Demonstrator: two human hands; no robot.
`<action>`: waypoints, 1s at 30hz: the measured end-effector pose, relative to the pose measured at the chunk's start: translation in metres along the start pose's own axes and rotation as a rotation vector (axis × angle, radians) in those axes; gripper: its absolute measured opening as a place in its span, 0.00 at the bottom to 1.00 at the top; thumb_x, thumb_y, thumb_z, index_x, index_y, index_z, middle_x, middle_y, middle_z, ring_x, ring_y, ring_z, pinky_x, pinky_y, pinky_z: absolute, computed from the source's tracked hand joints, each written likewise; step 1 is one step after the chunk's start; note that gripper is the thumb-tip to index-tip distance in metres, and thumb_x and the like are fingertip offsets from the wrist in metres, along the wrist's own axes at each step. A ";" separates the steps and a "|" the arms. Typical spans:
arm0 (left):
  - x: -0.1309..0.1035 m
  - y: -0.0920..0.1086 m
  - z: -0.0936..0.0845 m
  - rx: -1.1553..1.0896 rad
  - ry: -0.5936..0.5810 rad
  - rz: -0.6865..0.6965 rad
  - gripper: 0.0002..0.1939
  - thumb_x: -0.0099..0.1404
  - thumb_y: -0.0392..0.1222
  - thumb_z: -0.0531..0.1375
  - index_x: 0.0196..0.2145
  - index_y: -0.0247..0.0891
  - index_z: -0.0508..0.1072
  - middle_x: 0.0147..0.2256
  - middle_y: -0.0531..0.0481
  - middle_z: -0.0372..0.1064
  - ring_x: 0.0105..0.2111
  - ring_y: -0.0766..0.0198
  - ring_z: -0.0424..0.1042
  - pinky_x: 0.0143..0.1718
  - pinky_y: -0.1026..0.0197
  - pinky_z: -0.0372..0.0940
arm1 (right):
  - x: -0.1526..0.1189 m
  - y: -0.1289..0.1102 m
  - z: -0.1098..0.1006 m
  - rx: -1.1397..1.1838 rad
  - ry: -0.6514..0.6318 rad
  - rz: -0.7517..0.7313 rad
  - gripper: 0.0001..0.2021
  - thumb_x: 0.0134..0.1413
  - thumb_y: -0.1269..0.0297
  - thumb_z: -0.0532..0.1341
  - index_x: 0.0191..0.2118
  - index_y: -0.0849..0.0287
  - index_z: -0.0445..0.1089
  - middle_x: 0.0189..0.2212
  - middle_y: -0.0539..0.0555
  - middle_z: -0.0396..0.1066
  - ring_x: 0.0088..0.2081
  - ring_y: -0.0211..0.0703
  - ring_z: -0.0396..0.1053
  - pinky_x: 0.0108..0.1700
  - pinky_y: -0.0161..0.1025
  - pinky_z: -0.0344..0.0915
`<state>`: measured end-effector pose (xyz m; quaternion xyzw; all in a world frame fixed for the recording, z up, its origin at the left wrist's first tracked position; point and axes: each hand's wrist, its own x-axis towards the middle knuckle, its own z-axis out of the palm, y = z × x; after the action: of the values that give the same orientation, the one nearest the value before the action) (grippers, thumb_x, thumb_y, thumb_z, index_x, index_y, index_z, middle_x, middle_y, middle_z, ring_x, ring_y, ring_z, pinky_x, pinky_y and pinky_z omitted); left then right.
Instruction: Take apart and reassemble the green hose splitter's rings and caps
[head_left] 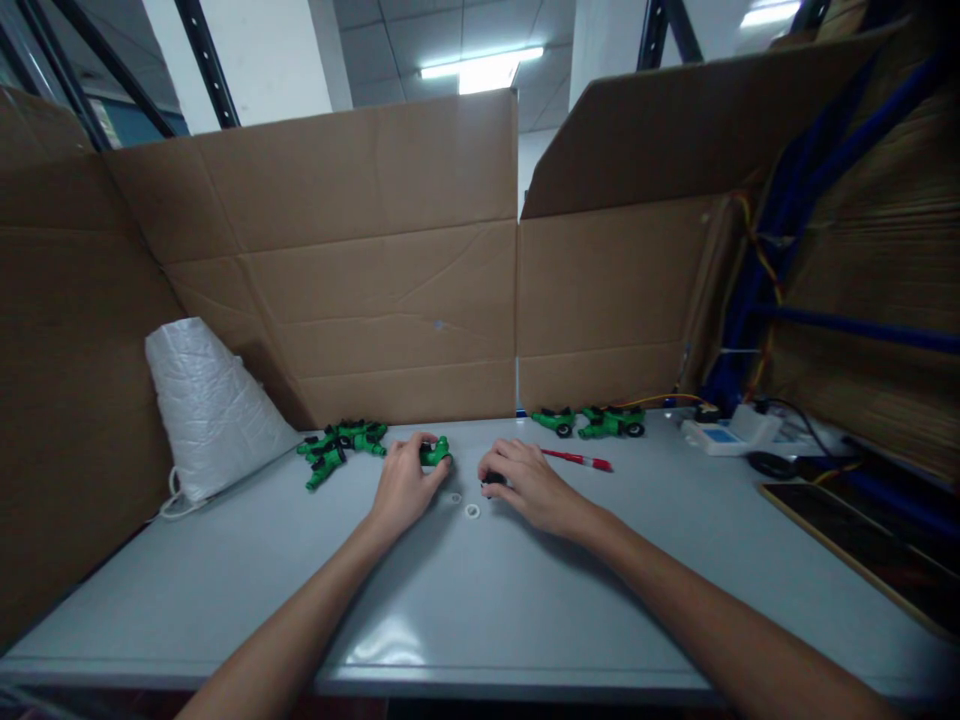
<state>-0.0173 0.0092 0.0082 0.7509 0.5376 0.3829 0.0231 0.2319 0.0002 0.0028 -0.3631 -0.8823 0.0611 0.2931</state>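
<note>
Your left hand [405, 485] is closed around a green part [436, 452]; your right hand [529, 487] curls over a small black piece [493, 480] (mostly hidden). Two white rings [472, 511] lie between your hands. Left of the green part, a pile [341, 445] looks undone; to its right, two wheeled ones [592, 421] look finished.

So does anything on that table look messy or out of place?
Nothing looks damaged or spilled. The green parts by the left hand lie in a loose heap, two small white rings sit loose between the hands, and a red pen lies beyond the right hand.
</note>
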 end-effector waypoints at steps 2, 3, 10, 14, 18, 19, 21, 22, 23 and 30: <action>0.001 -0.002 0.000 0.016 -0.014 -0.026 0.16 0.67 0.47 0.66 0.50 0.40 0.75 0.45 0.43 0.77 0.49 0.47 0.72 0.53 0.47 0.66 | -0.001 0.000 0.001 -0.013 -0.011 -0.001 0.05 0.65 0.66 0.67 0.44 0.53 0.71 0.44 0.52 0.73 0.49 0.50 0.67 0.50 0.45 0.55; 0.001 -0.002 0.000 0.021 -0.018 -0.035 0.16 0.67 0.46 0.66 0.50 0.40 0.75 0.44 0.43 0.78 0.49 0.47 0.72 0.52 0.46 0.67 | -0.001 0.000 0.001 -0.020 -0.013 -0.002 0.05 0.65 0.67 0.67 0.44 0.53 0.71 0.44 0.52 0.73 0.49 0.50 0.67 0.50 0.45 0.55; 0.001 0.005 -0.001 -0.092 -0.027 0.044 0.25 0.67 0.53 0.67 0.57 0.41 0.72 0.49 0.43 0.76 0.48 0.49 0.75 0.50 0.50 0.69 | 0.001 0.001 0.004 0.030 0.096 0.055 0.00 0.69 0.66 0.62 0.43 0.54 0.70 0.42 0.53 0.75 0.47 0.50 0.68 0.50 0.46 0.57; -0.001 0.012 -0.003 -0.180 -0.079 0.086 0.31 0.63 0.53 0.71 0.60 0.43 0.70 0.49 0.44 0.75 0.49 0.50 0.76 0.49 0.52 0.70 | 0.005 0.003 0.008 0.259 0.238 0.172 0.03 0.69 0.62 0.60 0.43 0.55 0.68 0.37 0.52 0.74 0.41 0.48 0.70 0.46 0.43 0.61; -0.003 0.018 -0.003 -0.223 -0.139 0.071 0.36 0.58 0.54 0.74 0.60 0.43 0.70 0.45 0.46 0.76 0.44 0.52 0.77 0.47 0.54 0.70 | 0.007 0.001 0.012 0.523 0.259 0.211 0.07 0.70 0.57 0.59 0.43 0.55 0.67 0.32 0.50 0.72 0.34 0.45 0.69 0.39 0.40 0.63; -0.003 0.019 -0.002 -0.239 -0.148 0.063 0.37 0.57 0.54 0.74 0.60 0.43 0.70 0.44 0.47 0.76 0.43 0.53 0.77 0.46 0.54 0.70 | 0.008 -0.001 0.014 0.573 0.251 0.207 0.08 0.70 0.56 0.59 0.43 0.55 0.67 0.31 0.49 0.72 0.33 0.44 0.69 0.37 0.40 0.63; -0.004 0.021 0.000 -0.287 -0.158 0.038 0.38 0.55 0.54 0.75 0.60 0.43 0.70 0.43 0.48 0.75 0.42 0.54 0.77 0.46 0.55 0.70 | 0.008 -0.004 0.015 0.646 0.224 0.193 0.10 0.69 0.54 0.59 0.44 0.55 0.67 0.29 0.48 0.70 0.31 0.43 0.68 0.35 0.38 0.62; -0.004 0.022 0.001 -0.316 -0.161 0.021 0.38 0.55 0.53 0.75 0.60 0.42 0.70 0.43 0.48 0.75 0.41 0.55 0.77 0.46 0.56 0.70 | 0.007 -0.006 0.015 0.671 0.209 0.185 0.10 0.69 0.54 0.59 0.44 0.55 0.67 0.28 0.47 0.68 0.30 0.43 0.67 0.34 0.38 0.61; -0.004 0.023 0.002 -0.345 -0.164 0.003 0.39 0.55 0.52 0.75 0.61 0.42 0.70 0.43 0.49 0.74 0.41 0.55 0.77 0.47 0.56 0.70 | 0.007 -0.009 0.015 0.690 0.191 0.178 0.10 0.69 0.53 0.59 0.45 0.55 0.68 0.27 0.46 0.67 0.30 0.42 0.66 0.33 0.38 0.60; -0.004 0.028 0.008 -0.614 -0.258 -0.179 0.47 0.48 0.50 0.78 0.63 0.38 0.68 0.43 0.48 0.71 0.37 0.60 0.75 0.39 0.59 0.71 | 0.003 -0.017 0.013 0.686 0.183 0.178 0.10 0.69 0.53 0.60 0.44 0.54 0.67 0.28 0.45 0.65 0.30 0.41 0.64 0.34 0.37 0.59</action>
<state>0.0090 -0.0025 0.0130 0.7009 0.4537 0.4253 0.3493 0.2131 -0.0087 -0.0008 -0.3230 -0.7456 0.3457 0.4692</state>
